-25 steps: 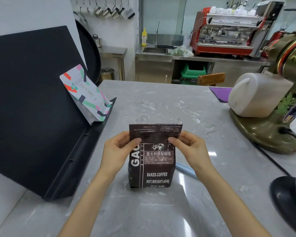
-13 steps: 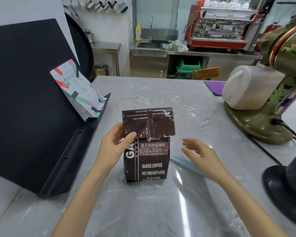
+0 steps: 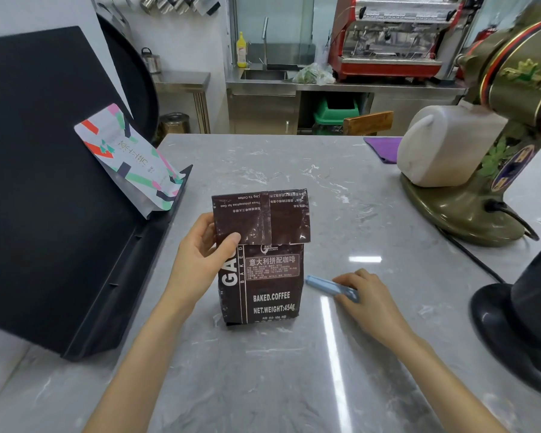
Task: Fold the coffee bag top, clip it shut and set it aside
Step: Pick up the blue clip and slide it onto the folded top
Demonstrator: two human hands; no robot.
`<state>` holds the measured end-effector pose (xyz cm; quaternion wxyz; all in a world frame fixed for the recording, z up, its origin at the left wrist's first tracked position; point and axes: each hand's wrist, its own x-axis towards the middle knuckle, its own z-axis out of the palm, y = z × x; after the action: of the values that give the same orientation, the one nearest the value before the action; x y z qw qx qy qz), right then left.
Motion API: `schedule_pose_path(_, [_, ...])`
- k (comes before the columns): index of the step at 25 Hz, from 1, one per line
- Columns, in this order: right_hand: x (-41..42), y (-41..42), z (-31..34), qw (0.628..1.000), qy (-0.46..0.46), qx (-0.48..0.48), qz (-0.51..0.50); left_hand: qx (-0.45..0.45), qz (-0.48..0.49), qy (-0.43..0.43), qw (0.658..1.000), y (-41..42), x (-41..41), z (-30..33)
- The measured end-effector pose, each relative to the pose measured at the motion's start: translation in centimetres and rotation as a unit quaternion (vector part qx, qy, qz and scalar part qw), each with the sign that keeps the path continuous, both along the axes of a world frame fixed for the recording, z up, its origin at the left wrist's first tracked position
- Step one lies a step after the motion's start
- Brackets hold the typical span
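Across the grey marble counter (image 3: 294,370) we kept the coffee bag (image 3: 263,276) upright at the middle, our left hand (image 3: 200,260) pinching its folded top, our right hand (image 3: 369,295) resting loosely curled over the blue clip (image 3: 322,282) beside it

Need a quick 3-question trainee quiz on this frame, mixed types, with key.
1. True or false: the top of the coffee bag is already folded down.
2. Which hand pins the folded flap? A) left hand B) right hand C) neither
3. Fill in: the right hand rests on the blue ____ lying on the marble counter, to the right of the bag.

Key: 1 true; 2 A; 3 clip, which is not on the bag yet.
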<state>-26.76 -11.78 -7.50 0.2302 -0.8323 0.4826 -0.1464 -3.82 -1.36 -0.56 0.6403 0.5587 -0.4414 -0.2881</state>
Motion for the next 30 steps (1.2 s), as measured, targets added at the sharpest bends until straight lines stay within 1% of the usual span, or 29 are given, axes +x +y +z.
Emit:
schedule_pose_path(3, [-0.1,0.1,0.4,1.0,-0.015,0.008,-0.002,-0.001,0.0,-0.01,1.0,0.1,-0.1,0.2])
schedule_pose_path(5, [0.0,0.1,1.7,0.998,-0.053,0.012,-0.01,-0.001,0.0,-0.014,1.0,0.2,-0.2,0.5])
schedule_pose_path(9, [0.5,-0.6,6.1,0.992,-0.124,-0.034,-0.019,-0.006,-0.017,-0.018,1.0,0.1,-0.6,1.4])
schedule_pose_path(12, [1.0,-1.1,9.6,0.982,-0.177,-0.066,-0.011,-0.038,-0.019,-0.023,0.999,-0.1,-0.5,2.7])
schedule_pose_path(15, [1.6,-1.0,12.4,0.971,-0.22,-0.095,0.004,-0.043,-0.013,-0.053,0.998,-0.5,-0.1,3.8])
schedule_pose_path(19, [2.8,-0.3,15.3,0.967,-0.198,-0.144,0.07,-0.019,-0.016,-0.093,0.995,-0.8,0.1,4.5])
schedule_pose_path(23, [4.3,0.4,15.9,0.963,-0.123,-0.172,0.169,-0.005,-0.014,-0.124,0.992,-0.6,-0.1,5.1])
schedule_pose_path(25, [4.8,0.6,15.5,0.958,-0.083,-0.19,0.197,-0.002,0.001,-0.117,0.993,-0.5,-0.5,5.3])
schedule_pose_path(30, [5.2,0.9,14.6,0.955,-0.087,-0.188,0.213,-0.013,0.029,-0.081,0.996,-0.5,-1.0,5.3])
